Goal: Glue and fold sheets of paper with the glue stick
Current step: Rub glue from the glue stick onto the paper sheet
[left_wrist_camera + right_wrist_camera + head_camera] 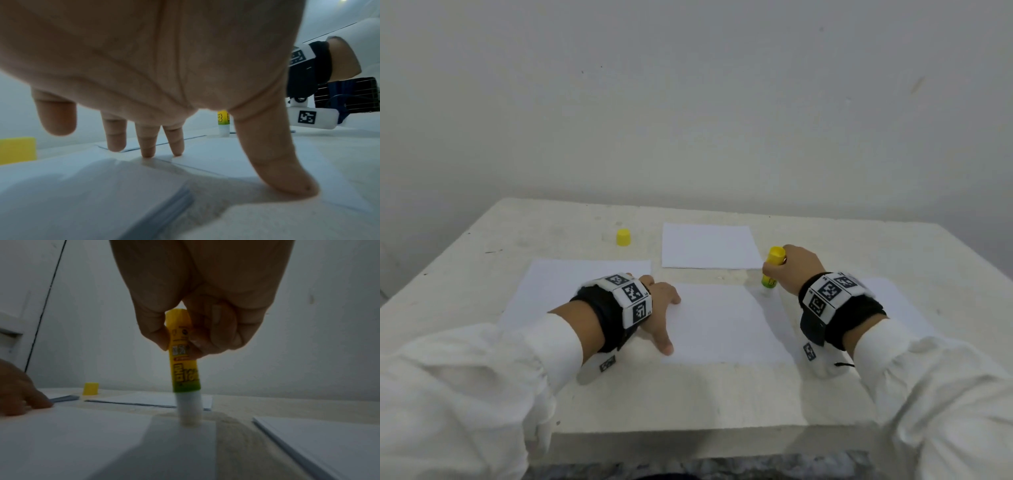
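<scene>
A white sheet of paper (722, 325) lies in front of me on the table. My left hand (659, 310) presses its left edge flat with spread, straight fingers (148, 146) and thumb (283, 170). My right hand (796, 265) grips the yellow-green glue stick (772, 270), held upright with its white glue end (190, 410) down on the sheet's far right corner. In the right wrist view thumb and fingers (216, 331) curl round the stick's upper body (184, 363). The stick's yellow cap (623, 237) stands apart at the back left.
A stack of white sheets (571, 284) lies to the left under my left wrist, another stack (893, 301) to the right. A folded white sheet (709, 246) lies at the back centre. The wall rises just behind the pale table (688, 397).
</scene>
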{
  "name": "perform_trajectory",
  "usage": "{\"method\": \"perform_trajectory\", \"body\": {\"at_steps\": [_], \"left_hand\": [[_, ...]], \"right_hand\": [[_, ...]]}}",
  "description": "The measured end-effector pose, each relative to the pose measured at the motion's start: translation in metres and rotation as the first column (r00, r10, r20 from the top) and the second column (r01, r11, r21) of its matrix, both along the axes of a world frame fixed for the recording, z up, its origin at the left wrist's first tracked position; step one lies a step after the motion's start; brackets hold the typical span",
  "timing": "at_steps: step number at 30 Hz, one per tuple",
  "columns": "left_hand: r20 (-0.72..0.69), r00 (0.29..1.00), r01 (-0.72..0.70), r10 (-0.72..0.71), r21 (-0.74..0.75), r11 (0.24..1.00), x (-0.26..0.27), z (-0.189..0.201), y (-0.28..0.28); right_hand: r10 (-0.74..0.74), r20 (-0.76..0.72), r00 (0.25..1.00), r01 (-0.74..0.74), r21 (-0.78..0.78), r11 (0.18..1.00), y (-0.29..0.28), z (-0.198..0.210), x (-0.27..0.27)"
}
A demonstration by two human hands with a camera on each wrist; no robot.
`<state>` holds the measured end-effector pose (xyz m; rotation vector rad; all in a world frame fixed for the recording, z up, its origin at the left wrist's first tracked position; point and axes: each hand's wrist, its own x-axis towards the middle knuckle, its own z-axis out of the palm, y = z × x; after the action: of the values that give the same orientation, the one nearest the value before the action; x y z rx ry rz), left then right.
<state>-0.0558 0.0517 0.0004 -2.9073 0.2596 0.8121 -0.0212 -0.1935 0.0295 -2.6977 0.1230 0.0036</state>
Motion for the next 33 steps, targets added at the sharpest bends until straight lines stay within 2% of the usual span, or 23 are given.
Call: {"method": "perform_trajectory", "body": {"at_steps": [2,4,8,11,17,24,33], "left_hand": [[-0.021,0.998,-0.061,0.060,-0.009,0.998,-0.001,0.004,0.001],[-0.021,0.997,-0.075,0.075,0.000,0.997,-0.002,0.008,0.001],[-0.009,0.998,-0.063,0.063,-0.006,0.998,-0.005,0.011,0.001],[0.030,0.998,-0.049,0.049,0.000,0.999,-0.009,0.008,0.001],[0.043,0.999,-0.007,0.006,0.024,1.000,-0.012,0.010,-0.001],[0.013,0.995,0.097,-0.098,0.061,0.993,-0.011,0.011,-0.006],[0.019,0.995,0.097,-0.100,0.107,0.990,-0.007,0.009,-0.008]], "right_hand": [[-0.018,0.111,0.994,0.009,0.086,0.996,0.009,0.002,-0.007],[0.023,0.187,0.982,-0.059,0.191,0.980,0.026,0.007,-0.017],[0.331,0.037,0.943,-0.331,0.213,0.919,0.078,0.005,-0.031],[0.415,0.012,0.910,-0.412,0.149,0.899,0.103,-0.007,-0.032],[0.452,-0.023,0.892,-0.446,0.132,0.885,0.109,-0.012,-0.038],[0.525,-0.065,0.848,-0.513,0.145,0.846,0.097,-0.006,-0.073],[0.410,-0.066,0.910,-0.397,0.147,0.906,0.039,-0.003,-0.089]]}}
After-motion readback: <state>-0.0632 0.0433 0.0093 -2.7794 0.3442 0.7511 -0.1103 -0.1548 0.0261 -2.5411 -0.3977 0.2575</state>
